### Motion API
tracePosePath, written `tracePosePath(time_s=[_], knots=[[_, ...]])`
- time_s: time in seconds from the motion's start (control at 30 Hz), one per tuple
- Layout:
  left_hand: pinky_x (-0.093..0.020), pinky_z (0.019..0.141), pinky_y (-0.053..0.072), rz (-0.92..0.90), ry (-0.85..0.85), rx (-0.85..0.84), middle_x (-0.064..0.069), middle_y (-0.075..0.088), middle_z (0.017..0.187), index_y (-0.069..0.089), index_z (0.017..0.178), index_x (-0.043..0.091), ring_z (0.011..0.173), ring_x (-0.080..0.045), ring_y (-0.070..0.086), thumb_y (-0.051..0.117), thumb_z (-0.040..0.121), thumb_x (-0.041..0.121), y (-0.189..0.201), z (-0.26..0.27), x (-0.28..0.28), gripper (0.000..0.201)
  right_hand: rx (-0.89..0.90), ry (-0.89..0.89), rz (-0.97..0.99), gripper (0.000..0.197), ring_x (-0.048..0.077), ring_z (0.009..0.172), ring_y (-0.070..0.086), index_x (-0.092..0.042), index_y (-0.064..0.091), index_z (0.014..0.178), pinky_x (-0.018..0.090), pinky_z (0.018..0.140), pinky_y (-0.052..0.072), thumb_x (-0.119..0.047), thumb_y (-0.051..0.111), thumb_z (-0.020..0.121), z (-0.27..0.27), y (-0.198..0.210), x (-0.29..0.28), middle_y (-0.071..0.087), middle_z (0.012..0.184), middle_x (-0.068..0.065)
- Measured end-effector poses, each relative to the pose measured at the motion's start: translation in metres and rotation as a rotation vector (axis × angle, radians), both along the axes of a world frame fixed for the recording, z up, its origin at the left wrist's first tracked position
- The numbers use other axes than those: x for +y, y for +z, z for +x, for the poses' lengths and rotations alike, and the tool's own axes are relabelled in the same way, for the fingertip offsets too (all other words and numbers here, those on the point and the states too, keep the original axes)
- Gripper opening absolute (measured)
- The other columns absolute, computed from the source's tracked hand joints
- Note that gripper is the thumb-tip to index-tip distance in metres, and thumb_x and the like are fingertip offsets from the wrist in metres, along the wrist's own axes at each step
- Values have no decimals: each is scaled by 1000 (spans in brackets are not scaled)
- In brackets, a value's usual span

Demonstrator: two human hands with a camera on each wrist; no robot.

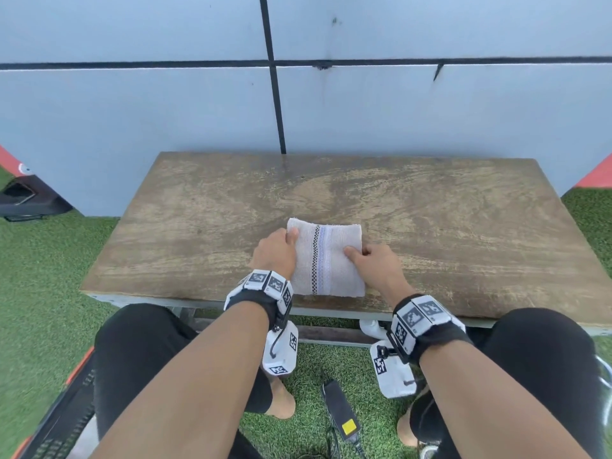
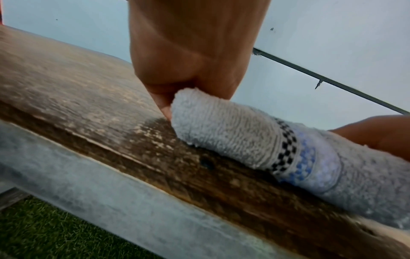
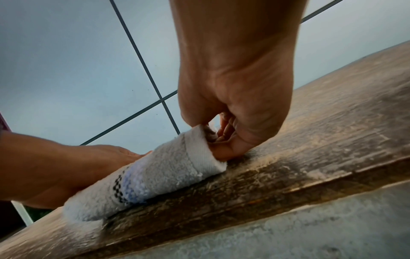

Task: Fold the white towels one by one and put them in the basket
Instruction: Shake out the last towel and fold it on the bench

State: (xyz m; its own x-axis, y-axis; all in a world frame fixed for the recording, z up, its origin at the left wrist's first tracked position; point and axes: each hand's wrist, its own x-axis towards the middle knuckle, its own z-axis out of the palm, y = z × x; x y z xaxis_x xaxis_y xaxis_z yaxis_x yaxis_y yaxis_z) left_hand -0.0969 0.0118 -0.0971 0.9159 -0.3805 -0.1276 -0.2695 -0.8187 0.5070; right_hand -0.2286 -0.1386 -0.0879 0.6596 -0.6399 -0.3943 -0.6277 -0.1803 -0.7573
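A folded white towel (image 1: 326, 256) with a black checked band and a blue stripe lies near the front edge of the wooden table (image 1: 430, 210). My left hand (image 1: 276, 253) grips the towel's left side, thumb on top and fingers curled under; the left wrist view shows that pinch on the towel (image 2: 233, 135). My right hand (image 1: 371, 260) holds the right side the same way, thumb lying on the cloth, fingers tucked under the towel (image 3: 173, 168) edge. No basket appears in any view.
A pale panelled wall (image 1: 165, 111) stands behind the table. Green artificial turf (image 1: 43, 276) surrounds it. A black power adapter with a yellow label (image 1: 342, 415) lies on the turf between my feet. A dark object (image 1: 26, 200) sits at the far left.
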Motion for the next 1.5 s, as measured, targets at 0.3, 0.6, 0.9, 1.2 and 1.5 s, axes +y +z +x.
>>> tracePosePath(time_s=[0.3,0.6,0.9,1.2,1.5], knots=[[-41,81,44,55,42,33,-17,66,111,58,112,8,103,-39,62,27,104,54,7,-1,-3,56,36,27,-97,43,15,52,49,-15,45,67,25,45,39,-45,64,92,5,6,-1,52,63,2],[-46,107,42,-77,-202,-191,-4,48,135,40,139,22,125,-24,46,52,91,31,16,-5,0,51,-92,127,-517,32,23,90,52,-18,40,100,42,76,52,-43,58,93,-7,11,1,49,102,2],[-26,51,43,203,-111,-177,2,49,60,43,63,14,50,-19,46,50,86,34,22,-9,13,31,-159,48,-519,24,22,95,47,-17,42,107,34,74,40,-37,52,97,-24,10,-3,46,110,4],[-43,110,37,56,-450,-390,-7,30,158,42,142,16,145,-25,31,33,103,31,4,-32,3,42,-148,449,-716,50,27,152,14,-12,30,151,47,123,20,-34,30,106,-6,-5,26,17,163,10],[-50,124,12,108,-381,-227,12,-7,167,0,160,25,152,-3,-7,9,104,46,-22,-41,5,61,11,539,-563,60,2,147,-25,-37,-6,158,48,124,-5,-56,9,102,-6,-24,27,-22,162,-19]])
